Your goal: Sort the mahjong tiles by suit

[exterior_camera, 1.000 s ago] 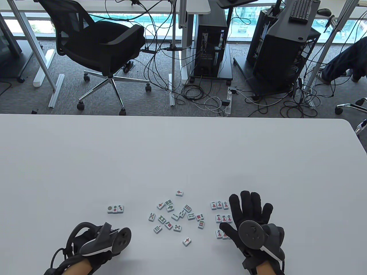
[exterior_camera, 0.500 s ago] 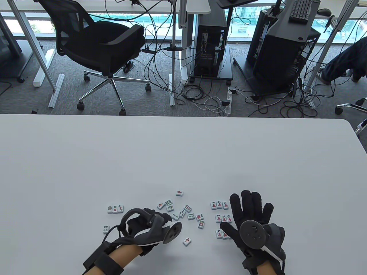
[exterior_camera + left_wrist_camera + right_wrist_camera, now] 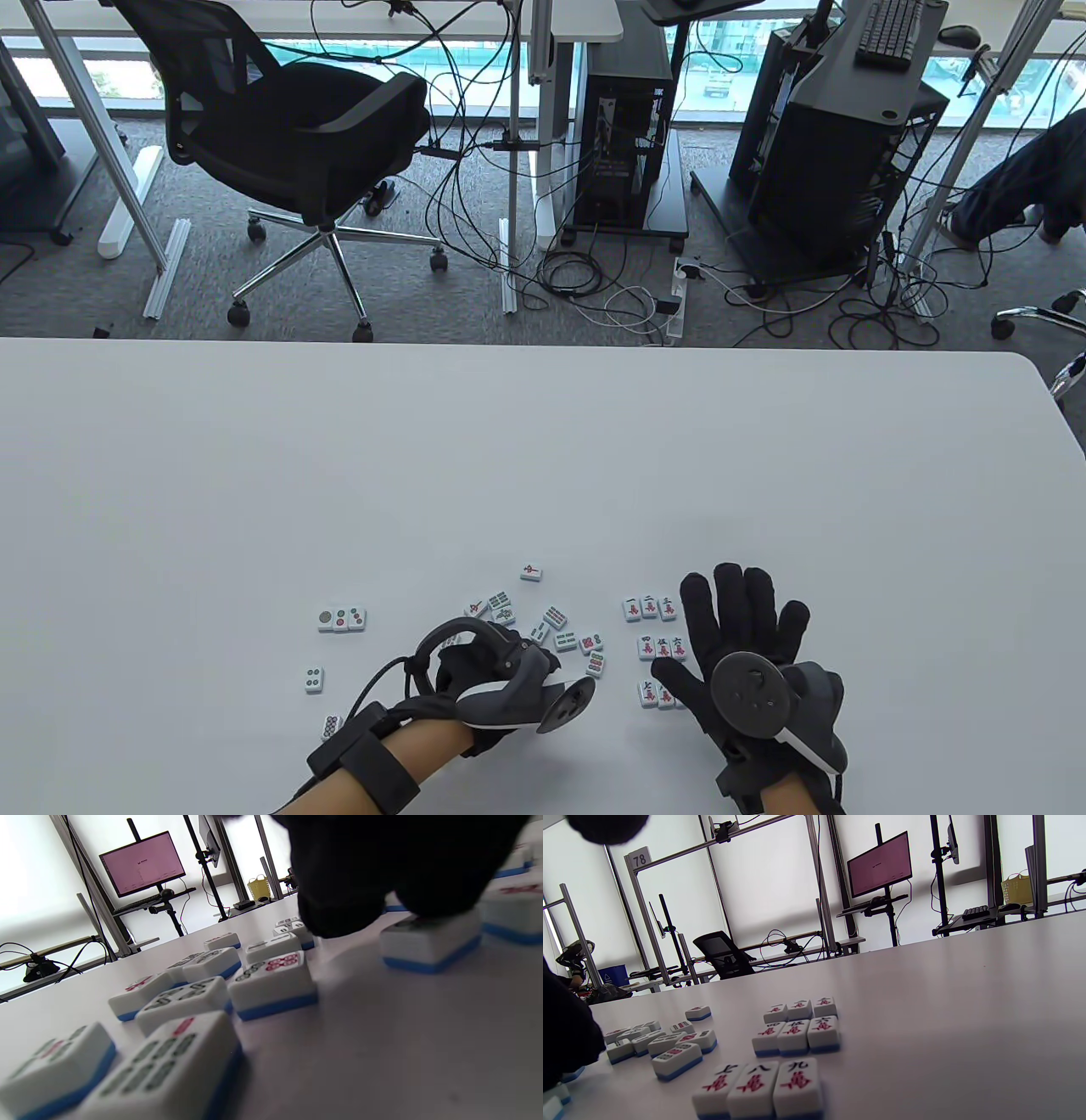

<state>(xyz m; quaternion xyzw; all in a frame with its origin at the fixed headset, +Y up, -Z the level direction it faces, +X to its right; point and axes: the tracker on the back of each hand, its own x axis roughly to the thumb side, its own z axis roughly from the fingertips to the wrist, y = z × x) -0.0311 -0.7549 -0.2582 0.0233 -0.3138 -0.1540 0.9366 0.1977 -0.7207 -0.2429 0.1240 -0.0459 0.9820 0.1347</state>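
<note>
Loose mahjong tiles lie mixed in the middle near the front edge. My left hand hovers low over this pile, its tracker hiding the fingers from above. In the left wrist view one fingertip rests on top of a tile, and another fingertip hangs just beside it. A row of three dot tiles sits to the left, with two single tiles below it. My right hand lies flat, fingers spread, beside a three-row block of character tiles.
A lone red-marked tile lies just beyond the pile. The white table stretches far behind the tiles. An office chair, cables and computer stands are on the floor beyond the far edge.
My left hand has moved right from the front left corner onto the loose pile. Two single tiles now show where it was. The right hand has stayed put.
</note>
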